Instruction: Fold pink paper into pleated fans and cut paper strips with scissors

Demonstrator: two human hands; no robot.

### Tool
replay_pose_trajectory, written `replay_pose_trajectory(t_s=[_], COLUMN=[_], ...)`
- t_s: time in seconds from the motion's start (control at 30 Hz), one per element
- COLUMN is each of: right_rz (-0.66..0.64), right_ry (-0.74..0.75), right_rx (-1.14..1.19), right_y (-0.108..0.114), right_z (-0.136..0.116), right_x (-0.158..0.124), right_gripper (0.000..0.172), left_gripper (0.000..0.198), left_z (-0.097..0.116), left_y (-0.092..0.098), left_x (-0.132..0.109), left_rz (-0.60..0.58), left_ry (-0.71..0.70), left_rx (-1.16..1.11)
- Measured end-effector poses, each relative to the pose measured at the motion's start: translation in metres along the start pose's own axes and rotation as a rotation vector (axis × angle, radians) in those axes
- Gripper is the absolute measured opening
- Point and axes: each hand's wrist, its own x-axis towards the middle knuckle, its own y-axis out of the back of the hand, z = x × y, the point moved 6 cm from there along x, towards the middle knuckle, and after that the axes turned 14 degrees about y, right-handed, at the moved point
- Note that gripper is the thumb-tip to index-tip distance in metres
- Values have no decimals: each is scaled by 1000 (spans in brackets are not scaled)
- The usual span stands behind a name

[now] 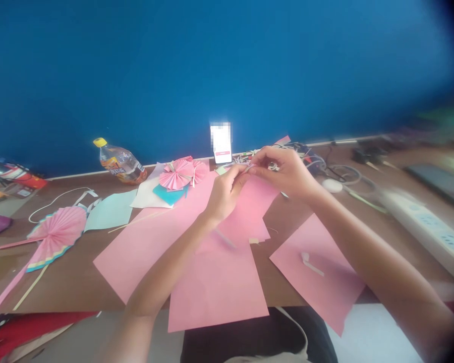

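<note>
Reference point: phone [223,143], upright at the foot of the blue wall [227,60], screen lit. My left hand [227,190] and right hand [285,164] meet in front of the phone and slightly to its right. Both are in a pinch grip, thumb against fingers, on what appears to be a small pale strip [250,167]; the fingers cover most of it, so I cannot tell its full shape. Below my hands, pink sheets [219,292] overlap on the desk [75,287], on the near side of the phone. A separate sheet [318,297] lies to the right of the phone and closer to me, bearing a white curl [312,264]. Paper scraps [239,160] are scattered just right of the phone. Left of the phone: two pink rosettes [176,174], side by side, with teal paper [168,194] on their near side. Farther left of the phone: a bottle [123,164], yellow cap on. Well left of the phone and nearer me: a pleated pink fan [58,229]. Well right of the phone: a white power strip [426,219]
</note>
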Motion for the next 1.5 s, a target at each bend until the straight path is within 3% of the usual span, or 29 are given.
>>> replay_pose_trajectory(t_s=[0.33,0.6,1.07,1.5], right_rz=[-35,-11,-128,-89], right_ry=[2,-4,131,70], right_rx=[15,-6,-153,-129], right_y=[0,2,-2,9], right_z=[-5,-6,-11,-12], right_x=[1,2,3,2], right_gripper=[18,17,10,9], left_gripper=[34,37,34,35], left_z=[-4,1,1,-3], left_y=[-4,-2,-3,-6], left_x=[1,-1,-1,0], left_rz=[-52,-11,4,-108], left_ry=[75,71,73,105], left_rx=[-143,-48,-55,85])
